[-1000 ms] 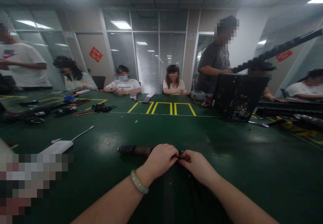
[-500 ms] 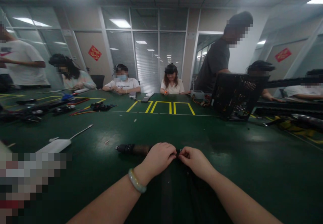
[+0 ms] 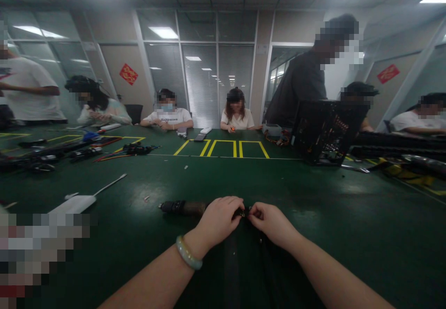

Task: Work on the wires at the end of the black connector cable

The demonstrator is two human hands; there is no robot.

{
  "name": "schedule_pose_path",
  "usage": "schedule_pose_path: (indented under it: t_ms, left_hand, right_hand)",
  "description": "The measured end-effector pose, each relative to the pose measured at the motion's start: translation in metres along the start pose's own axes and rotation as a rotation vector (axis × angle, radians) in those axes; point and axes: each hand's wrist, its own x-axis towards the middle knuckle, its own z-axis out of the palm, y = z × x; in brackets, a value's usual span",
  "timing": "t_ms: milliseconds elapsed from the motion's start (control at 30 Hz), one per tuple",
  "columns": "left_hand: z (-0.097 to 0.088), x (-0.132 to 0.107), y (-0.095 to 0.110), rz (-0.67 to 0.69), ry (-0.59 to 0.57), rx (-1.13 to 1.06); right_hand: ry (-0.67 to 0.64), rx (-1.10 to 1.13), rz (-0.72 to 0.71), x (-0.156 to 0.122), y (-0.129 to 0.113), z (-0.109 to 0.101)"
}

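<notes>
Green worktop (image 3: 209, 179) stretches away under a glass-partitioned office, and on its near part lies a dark cylindrical tool (image 3: 186, 207) with a narrow metal tip pointing left. Its right portion goes out of sight behind the left hand (image 3: 221, 218), so its full length cannot be told. That tool looks rigid and fairly weighty, its round body perhaps apt to roll, with the thick brownish middle the likeliest place to take hold. A small dark part (image 3: 240, 213) with a bright glint pokes out of the left fingertips, which are drawn in around it; it is probably light, stiff and fiddly — best pinched by its edges. Just right of it, the right hand (image 3: 267, 220) holds thumb and forefinger narrowly together, though whether anything sits between them I cannot tell. Both hands are close beside each other, the part between them and the tool's visible end out to the left. Farther out come a bracelet (image 3: 186, 254) on the left wrist, a white object with a cord (image 3: 78, 202), bundled wires (image 3: 135, 148), yellow tape marks (image 3: 235, 149) and a black computer case (image 3: 327, 132) — and, along the far side, several seated people, with others standing.
</notes>
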Motion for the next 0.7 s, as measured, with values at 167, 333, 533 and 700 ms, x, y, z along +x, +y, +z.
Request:
schedule_pose_path:
  t_ms: [167,333,533,700]
  left_hand:
    - [0.0026,0.0,-0.0008,-0.003,0.008,0.008]
    - [-0.0002,0.0001,0.0012,-0.017,0.003,0.017]
    - [-0.001,0.0005,0.0011,0.003,0.008,0.005]
    - [0.001,0.0004,-0.0008,0.031,0.034,-0.003]
  right_hand:
    - [0.021,0.024,-0.021,0.0007,0.0014,0.0018]
    - [0.004,0.091,0.008,0.0022,0.0071,0.0023]
    - [0.005,0.054,0.023,0.0021,0.0079,0.003]
    - [0.027,-0.015,-0.013,0.0013,0.0024,0.0028]
